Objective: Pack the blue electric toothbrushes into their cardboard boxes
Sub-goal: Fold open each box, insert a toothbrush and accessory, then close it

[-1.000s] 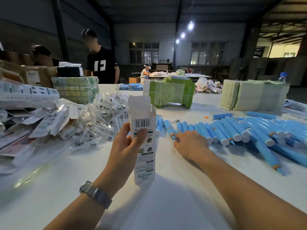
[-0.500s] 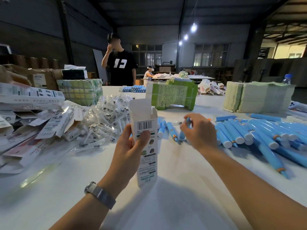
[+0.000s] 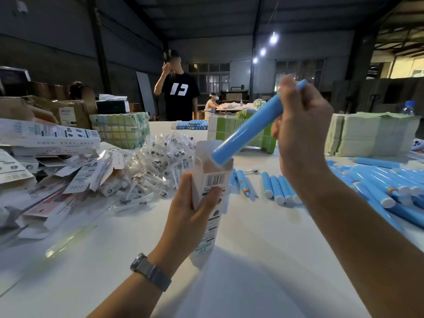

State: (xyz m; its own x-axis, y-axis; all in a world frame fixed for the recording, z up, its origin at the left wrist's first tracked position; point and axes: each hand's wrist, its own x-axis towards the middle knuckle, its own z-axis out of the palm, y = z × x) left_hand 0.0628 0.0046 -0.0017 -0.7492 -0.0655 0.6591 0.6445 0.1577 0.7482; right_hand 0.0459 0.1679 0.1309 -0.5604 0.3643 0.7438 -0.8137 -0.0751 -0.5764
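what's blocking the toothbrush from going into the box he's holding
Nothing visible. The right hand holds the blue toothbrush tilted, its lower end at the open mouth of the box the left hand grips; the flap stands behind.

The left hand (image 3: 190, 216), at 6 o'clock, is curled around an upright box, a watch on its wrist. The right hand (image 3: 300, 134), raised at 2 o'clock, grips a tilted toothbrush handle.

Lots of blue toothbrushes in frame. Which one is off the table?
The blue toothbrush gripped by the right hand, tilted with its lower end at the open top of the cardboard box held by the left hand. The others lie flat.
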